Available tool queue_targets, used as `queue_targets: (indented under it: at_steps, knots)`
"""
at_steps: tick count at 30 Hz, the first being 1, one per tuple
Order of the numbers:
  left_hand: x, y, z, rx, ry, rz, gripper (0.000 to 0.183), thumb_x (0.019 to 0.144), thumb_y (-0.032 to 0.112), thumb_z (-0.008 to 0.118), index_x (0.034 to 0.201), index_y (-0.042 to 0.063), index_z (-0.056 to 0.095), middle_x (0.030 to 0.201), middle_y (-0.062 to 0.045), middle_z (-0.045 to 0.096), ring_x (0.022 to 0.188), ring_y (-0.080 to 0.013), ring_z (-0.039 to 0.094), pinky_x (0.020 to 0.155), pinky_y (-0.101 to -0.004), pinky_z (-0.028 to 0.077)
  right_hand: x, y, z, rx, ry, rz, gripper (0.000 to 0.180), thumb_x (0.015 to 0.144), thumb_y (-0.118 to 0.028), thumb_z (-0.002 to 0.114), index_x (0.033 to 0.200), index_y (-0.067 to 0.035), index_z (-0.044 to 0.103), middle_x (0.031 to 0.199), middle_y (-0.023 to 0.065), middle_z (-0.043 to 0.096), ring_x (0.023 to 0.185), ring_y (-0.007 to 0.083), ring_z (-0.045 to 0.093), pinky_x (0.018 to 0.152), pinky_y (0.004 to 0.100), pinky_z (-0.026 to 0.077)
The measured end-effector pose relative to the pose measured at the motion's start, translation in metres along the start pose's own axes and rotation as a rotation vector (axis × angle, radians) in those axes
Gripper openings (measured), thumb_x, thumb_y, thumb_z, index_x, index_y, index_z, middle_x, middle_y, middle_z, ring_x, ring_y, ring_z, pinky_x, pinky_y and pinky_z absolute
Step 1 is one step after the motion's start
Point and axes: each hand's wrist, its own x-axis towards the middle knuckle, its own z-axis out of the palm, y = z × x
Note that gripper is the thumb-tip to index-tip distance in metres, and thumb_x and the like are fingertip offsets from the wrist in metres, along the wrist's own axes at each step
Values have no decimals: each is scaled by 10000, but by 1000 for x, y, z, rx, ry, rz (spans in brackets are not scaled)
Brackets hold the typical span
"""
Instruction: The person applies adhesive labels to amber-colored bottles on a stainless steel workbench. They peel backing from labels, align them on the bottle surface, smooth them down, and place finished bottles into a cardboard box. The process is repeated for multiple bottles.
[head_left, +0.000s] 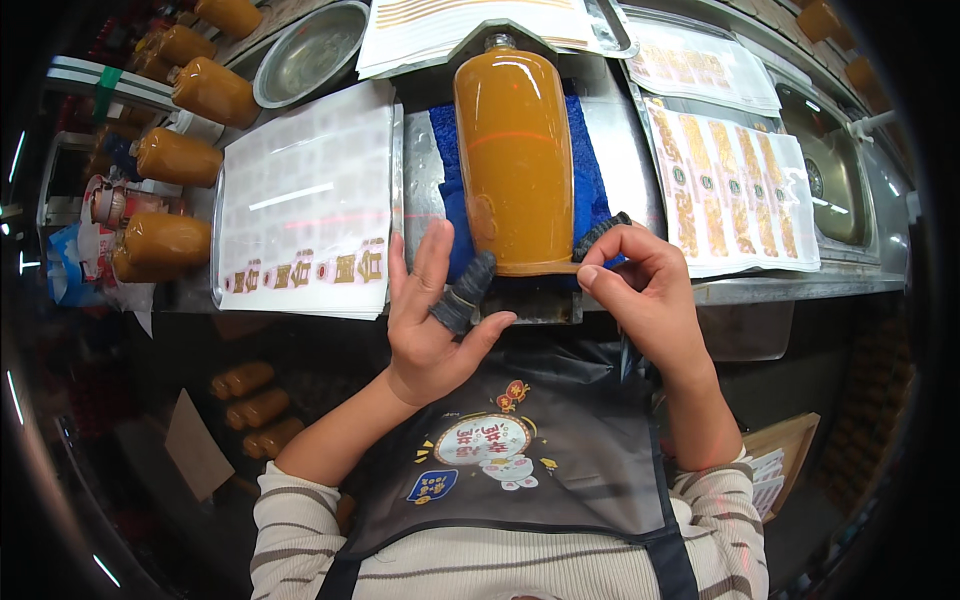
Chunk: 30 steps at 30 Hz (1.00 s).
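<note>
A large amber-brown bottle (514, 165) lies on its side before me, its neck pointing away and its base towards me. Under it is a blue towel (589, 150). Along the rim of the base runs a thin brown strip (568, 267), and its right end is pinched between the thumb and fingertip of my right hand (637, 277). My left hand (431, 322) is spread beside the base's left side; its index finger, in a black finger cover (465, 292), reaches up to the bottle's lower edge. A dark finger cover (600, 232) also shows on my right hand.
Left lies a stack of decal sheets (307, 165) with a few gold-and-pink prints. Striped sheets (480, 19) lie behind the bottle, near a metal bowl (311, 52). Gold-printed sheets (727, 191) are at right, before a sink (825, 172). Several amber bottles (180, 156) line the left.
</note>
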Motion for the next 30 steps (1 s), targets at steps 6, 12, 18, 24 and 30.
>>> queue_targets:
  at_steps: [6,12,18,24,30]
  knots:
    - [12,3,1,73,-10,147,681,754,102,839,1323,-108,529,1516,-298,417,1394,-443,440,1136,-672,168,3,-2,0,18,16,31,69,875,-57,677,848,-21,625,795,-39,587,597,-12,475,517,166,346]
    - [38,24,-1,212,-52,221,473,746,107,811,1211,103,725,1529,-273,411,1392,-481,418,1113,-702,169,7,7,2,14,21,-12,77,879,-88,680,856,-52,615,701,-79,540,541,-29,431,453,163,289]
    - [53,20,15,197,45,141,473,706,175,833,1153,57,738,1505,-256,457,1382,-453,449,1113,-705,202,8,8,1,-25,25,5,62,877,-42,685,851,-2,647,877,-14,600,646,0,499,575,168,385]
    - [35,7,13,-41,82,-26,612,725,228,886,1227,-47,670,1507,-263,453,1387,-404,466,1144,-634,230,7,9,4,-12,46,-28,87,886,-68,696,882,-7,635,837,-13,613,623,-3,501,552,171,381]
    - [-9,-8,8,4,33,-14,520,745,212,872,1150,-59,693,1509,-284,438,1373,-419,475,1135,-646,220,-3,0,30,-178,165,-99,394,817,-233,809,991,-17,529,941,51,554,625,73,473,548,243,387]
